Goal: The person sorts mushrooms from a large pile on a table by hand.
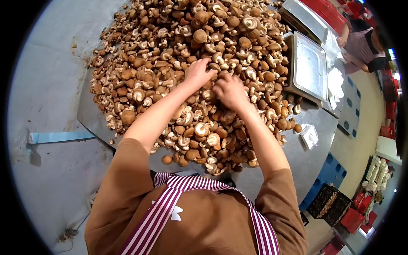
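Note:
A large heap of brown shiitake mushrooms (144, 76) covers the metal table, some cap up and others showing pale gills and stems. Near the middle of the heap, my left hand (199, 74) has its thumb and fingers closed about a brown-capped mushroom (214, 67). Just to its right and slightly nearer to me, my right hand (231, 90) reaches in among the mushrooms with its fingers curled. Whatever lies under those right fingertips is hidden. The two hands are close together but apart.
A scale with a metal tray (310, 66) stands right of the heap, with another tray (305, 19) behind it. A small white packet (309, 137) lies on the table (293, 157). Another person (361, 46) is at the far right. Black crates (329, 204) sit on the floor.

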Tool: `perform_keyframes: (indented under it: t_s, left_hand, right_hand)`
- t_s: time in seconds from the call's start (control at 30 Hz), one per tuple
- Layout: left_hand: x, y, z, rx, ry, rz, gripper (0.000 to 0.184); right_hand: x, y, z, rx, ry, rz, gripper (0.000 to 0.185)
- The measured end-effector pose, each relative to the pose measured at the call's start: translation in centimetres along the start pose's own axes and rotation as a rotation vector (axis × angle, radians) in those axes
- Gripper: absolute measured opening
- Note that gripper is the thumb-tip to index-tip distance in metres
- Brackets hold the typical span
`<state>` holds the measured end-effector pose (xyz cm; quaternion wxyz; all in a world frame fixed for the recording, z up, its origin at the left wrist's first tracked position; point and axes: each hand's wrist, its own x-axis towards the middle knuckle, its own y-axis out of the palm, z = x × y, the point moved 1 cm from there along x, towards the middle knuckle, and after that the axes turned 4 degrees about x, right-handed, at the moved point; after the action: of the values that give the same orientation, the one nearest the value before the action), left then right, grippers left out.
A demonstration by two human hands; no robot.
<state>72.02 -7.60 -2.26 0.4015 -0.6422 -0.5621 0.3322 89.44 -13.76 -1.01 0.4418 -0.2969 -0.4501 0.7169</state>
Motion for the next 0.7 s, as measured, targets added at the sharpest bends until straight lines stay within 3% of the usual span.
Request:
perform_keyframes:
  t_s: [0.07,0.13,0.27,0.37,0.47,0.53,0.57,0.67,0.7]
  left_hand:
    - [0.7,0.8,-1.5,0.073,-0.074,0.061,0.067]
    - [1.1,2.0,-1.6,0.066,-0.067,0.036,0.069]
    - [0.5,2.5,-0.3,-0.076,-0.08,0.026,0.041]
    - [-0.5,1.4,0.9,-0.242,-0.078,-0.032,0.034]
    - [-3.0,-2.2,-0.2,-0.32,-0.177,0.096,0.033]
    - [-5.0,-2.1,1.1,-0.353,0.133,-0.035,0.031]
    - [-5.8,-2.5,1.6,-0.2,0.202,0.042,0.033]
    - [-9.1,-6.8,-2.1,-0.188,0.128,0.017,0.035]
    - [-9.5,-8.7,-4.0,-0.39,0.118,0.021,0.036]
  right_hand:
    - [-3.2,-0.2,1.5,0.02,-0.11,-0.063,0.03]
    - [-6.2,-1.0,2.3,0.174,-0.043,0.057,0.025]
    - [-12.2,-1.8,2.8,0.232,-0.081,-0.175,0.021]
    - [-15.3,-2.7,3.4,0.284,0.048,-0.212,0.027]
    - [-16.4,-3.3,2.8,0.306,0.087,-0.235,0.03]
    - [-16.7,-4.1,2.0,0.33,0.118,-0.223,0.03]
    - [-16.6,-4.6,1.5,0.326,0.118,-0.244,0.028]
    - [-16.3,-5.1,0.0,0.331,0.122,-0.328,0.022]
    - [-16.3,-5.2,-0.3,0.334,0.127,-0.348,0.021]
